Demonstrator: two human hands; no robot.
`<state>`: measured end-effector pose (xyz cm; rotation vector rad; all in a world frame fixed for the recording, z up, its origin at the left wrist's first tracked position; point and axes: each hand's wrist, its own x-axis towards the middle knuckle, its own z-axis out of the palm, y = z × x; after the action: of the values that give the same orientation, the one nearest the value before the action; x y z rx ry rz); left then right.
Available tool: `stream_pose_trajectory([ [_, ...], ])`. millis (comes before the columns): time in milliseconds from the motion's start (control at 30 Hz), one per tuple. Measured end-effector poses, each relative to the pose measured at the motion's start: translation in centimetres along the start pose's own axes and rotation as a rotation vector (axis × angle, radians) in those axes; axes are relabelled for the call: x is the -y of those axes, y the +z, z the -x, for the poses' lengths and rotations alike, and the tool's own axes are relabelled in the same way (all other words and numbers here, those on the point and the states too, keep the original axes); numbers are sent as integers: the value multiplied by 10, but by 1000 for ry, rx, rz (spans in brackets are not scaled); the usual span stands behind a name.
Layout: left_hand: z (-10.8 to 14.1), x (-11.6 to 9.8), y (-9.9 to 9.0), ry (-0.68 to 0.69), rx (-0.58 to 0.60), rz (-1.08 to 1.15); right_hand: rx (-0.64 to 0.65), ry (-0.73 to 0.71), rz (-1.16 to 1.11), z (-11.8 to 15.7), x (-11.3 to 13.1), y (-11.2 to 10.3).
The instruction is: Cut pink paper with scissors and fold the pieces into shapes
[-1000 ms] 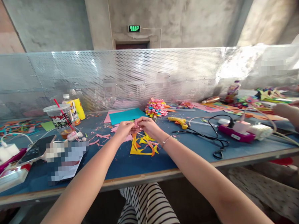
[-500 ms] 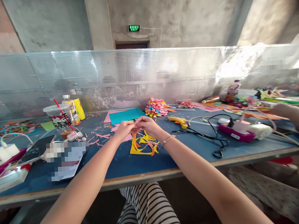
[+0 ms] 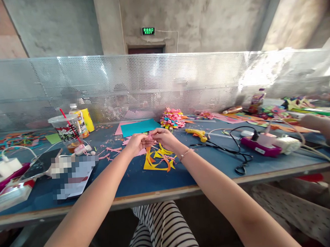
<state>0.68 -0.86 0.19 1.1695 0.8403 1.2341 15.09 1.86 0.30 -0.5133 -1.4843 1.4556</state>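
Note:
My left hand (image 3: 138, 142) and my right hand (image 3: 163, 137) meet over the middle of the table, fingertips pinched together. Between them shows a small pink paper piece (image 3: 149, 137), mostly hidden by the fingers. Right below lie yellow paper cutoffs (image 3: 150, 164) with curved strips and some orange bits. Behind the hands a teal paper sheet (image 3: 139, 127) rests partly over a pink sheet (image 3: 120, 128). To the right of it stands a layered paper flower ball (image 3: 171, 118) in pink, yellow and blue. Yellow-handled scissors (image 3: 197, 133) lie right of my right hand.
On the left are a plastic cup (image 3: 67, 133) with a red straw, a bottle (image 3: 82, 122) and a phone (image 3: 76, 179). Black cable (image 3: 238, 156) and a purple power strip (image 3: 261, 148) lie right. A co-worker's hand (image 3: 320, 124) is far right. A perforated metal screen (image 3: 152, 87) bounds the back.
My left hand's fingers have opened out slightly and shifted a little around the pink piece. My right hand stays nearly in place; the things on the table have not moved.

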Motion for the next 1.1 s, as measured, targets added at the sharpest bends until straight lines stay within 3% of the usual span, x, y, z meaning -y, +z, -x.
stream_pose_trajectory([
  [300, 0, -6, -1, -140, -35, 104, -7, 22, 29, 2, 2, -3],
  [667, 1, -3, -2, -30, -1, -18, 21, 8, 117, 0, -1, -5],
  [1100, -5, 5, -6, 140, 44, -219, -36, -82, 268, -5, -11, -8],
])
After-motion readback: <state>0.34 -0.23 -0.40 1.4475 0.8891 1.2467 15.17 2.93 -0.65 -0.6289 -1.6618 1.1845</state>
